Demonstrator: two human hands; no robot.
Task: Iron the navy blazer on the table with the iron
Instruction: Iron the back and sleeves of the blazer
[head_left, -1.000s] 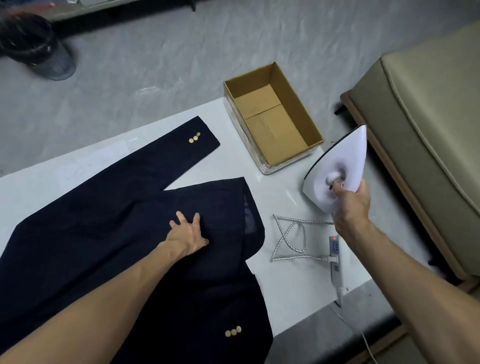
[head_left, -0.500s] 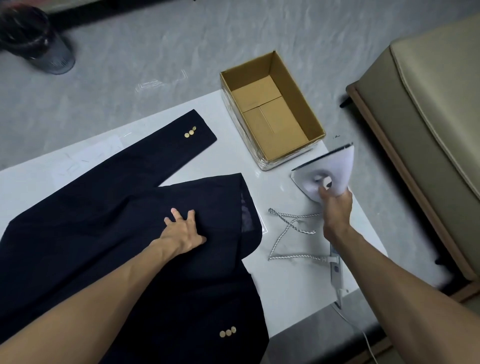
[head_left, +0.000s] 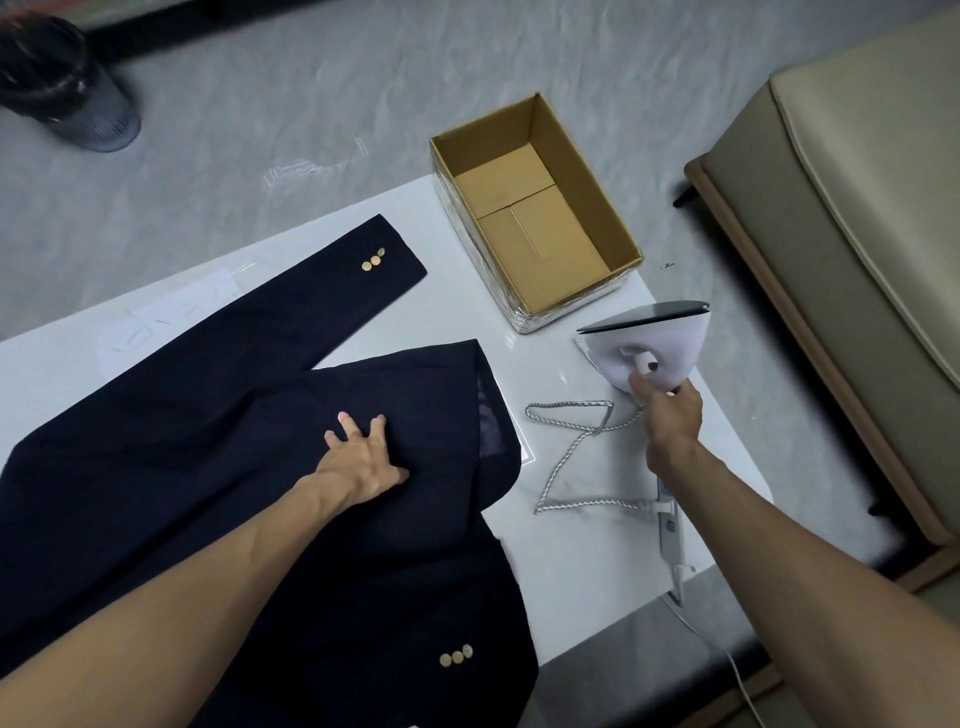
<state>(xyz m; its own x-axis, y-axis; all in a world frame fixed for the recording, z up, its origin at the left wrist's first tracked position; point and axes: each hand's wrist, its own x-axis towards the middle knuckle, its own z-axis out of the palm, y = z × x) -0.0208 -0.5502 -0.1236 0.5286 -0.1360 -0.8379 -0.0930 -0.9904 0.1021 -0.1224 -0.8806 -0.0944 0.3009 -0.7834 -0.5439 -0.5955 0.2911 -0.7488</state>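
The navy blazer (head_left: 218, 467) lies spread over the white table (head_left: 582, 561), one sleeve with gold buttons stretched toward the far side. My left hand (head_left: 358, 457) presses flat on the blazer's front panel, fingers spread. A white iron (head_left: 660, 343) with a dark soleplate is tilted on its side at the table's right edge, soleplate facing away from me. My right hand (head_left: 670, 410) grips the iron's handle from below. Its braided cord (head_left: 571, 457) loops across the table to a power strip (head_left: 667, 535).
An open cardboard box (head_left: 535, 218) sits at the table's far right corner. A beige cushioned seat (head_left: 852, 249) stands right of the table. A dark bin (head_left: 57, 88) is on the grey floor at far left.
My right hand has brought the iron down and tilted it from upright toward its side, near the table's right edge. My left hand stays pressed on the blazer.
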